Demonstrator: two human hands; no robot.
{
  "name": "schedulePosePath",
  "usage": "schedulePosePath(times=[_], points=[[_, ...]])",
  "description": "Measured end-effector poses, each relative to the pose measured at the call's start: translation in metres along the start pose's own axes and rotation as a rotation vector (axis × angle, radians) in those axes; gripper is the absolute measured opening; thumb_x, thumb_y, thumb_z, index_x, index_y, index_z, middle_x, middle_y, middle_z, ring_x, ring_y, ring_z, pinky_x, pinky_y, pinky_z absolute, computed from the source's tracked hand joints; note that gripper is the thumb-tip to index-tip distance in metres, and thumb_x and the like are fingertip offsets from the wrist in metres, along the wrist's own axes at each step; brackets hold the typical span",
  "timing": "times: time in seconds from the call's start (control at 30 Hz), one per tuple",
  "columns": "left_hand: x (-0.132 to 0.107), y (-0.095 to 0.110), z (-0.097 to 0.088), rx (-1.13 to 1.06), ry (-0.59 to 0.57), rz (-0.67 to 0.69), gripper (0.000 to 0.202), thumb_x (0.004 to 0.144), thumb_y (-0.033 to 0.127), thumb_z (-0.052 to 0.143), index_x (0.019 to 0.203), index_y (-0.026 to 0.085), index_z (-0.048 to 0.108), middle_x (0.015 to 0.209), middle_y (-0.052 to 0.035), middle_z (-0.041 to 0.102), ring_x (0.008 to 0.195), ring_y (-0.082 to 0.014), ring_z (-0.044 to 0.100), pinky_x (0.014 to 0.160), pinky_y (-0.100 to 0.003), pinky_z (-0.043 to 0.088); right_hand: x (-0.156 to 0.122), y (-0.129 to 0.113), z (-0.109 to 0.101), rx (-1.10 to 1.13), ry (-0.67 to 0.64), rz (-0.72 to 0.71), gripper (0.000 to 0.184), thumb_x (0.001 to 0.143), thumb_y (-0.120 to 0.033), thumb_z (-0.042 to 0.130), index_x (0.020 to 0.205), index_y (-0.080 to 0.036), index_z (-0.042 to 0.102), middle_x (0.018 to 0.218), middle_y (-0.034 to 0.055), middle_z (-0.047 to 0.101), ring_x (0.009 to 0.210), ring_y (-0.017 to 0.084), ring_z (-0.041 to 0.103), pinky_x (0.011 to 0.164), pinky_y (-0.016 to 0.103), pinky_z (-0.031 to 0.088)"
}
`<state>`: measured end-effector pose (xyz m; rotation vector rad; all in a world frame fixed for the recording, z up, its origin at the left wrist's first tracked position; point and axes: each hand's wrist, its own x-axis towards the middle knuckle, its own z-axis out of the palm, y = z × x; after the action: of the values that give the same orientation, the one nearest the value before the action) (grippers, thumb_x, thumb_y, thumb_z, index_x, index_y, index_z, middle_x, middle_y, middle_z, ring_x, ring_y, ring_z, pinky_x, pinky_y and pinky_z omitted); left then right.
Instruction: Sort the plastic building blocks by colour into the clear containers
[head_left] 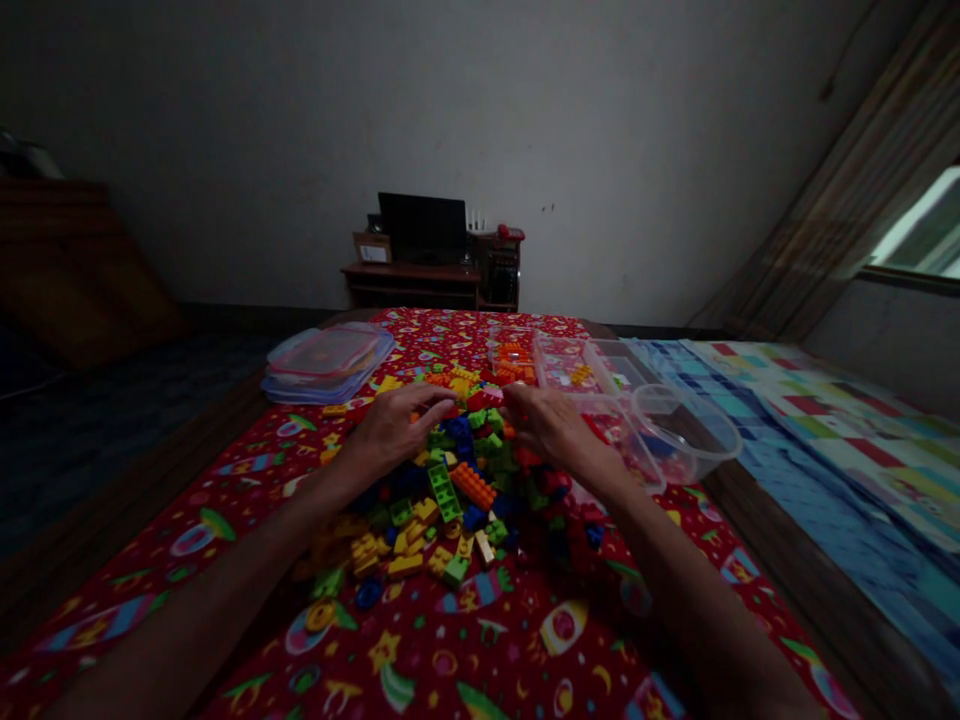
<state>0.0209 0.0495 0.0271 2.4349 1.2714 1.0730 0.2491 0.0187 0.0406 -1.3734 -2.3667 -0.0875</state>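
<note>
A heap of coloured toy bricks [450,500] lies on a red patterned cloth [480,640]. My left hand [394,430] and my right hand [551,425] hover over the far side of the heap, fingers curled, and meet at a small red brick [484,397] pinched between their fingertips. Which hand bears it I cannot tell. Both forearms reach in from the bottom corners.
Clear plastic tubs [675,430] stand right of my right hand, some holding orange and yellow bricks [517,362]. Stacked lids [328,362] lie at the far left. A checked blue mat [825,470] lies right. A desk with a dark screen [424,228] stands at the wall.
</note>
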Motion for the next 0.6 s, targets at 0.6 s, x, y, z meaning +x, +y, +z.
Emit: schedulePosePath(times=[0.6], points=[[0.004, -0.068, -0.016, 0.192, -0.016, -0.079, 0.036, 0.079, 0.038, 0.041, 0.091, 0.020, 0.070, 0.107, -0.0083, 0.071, 0.100, -0.0249, 0.063, 0.095, -0.038, 0.046, 0.010, 0.022, 0.007, -0.025, 0.015, 0.028, 0.028, 0.091, -0.018, 0.042, 0.112, -0.016, 0.062, 0.083, 0.0076, 0.068, 0.070, 0.014, 0.058, 0.065, 0.025, 0.038]])
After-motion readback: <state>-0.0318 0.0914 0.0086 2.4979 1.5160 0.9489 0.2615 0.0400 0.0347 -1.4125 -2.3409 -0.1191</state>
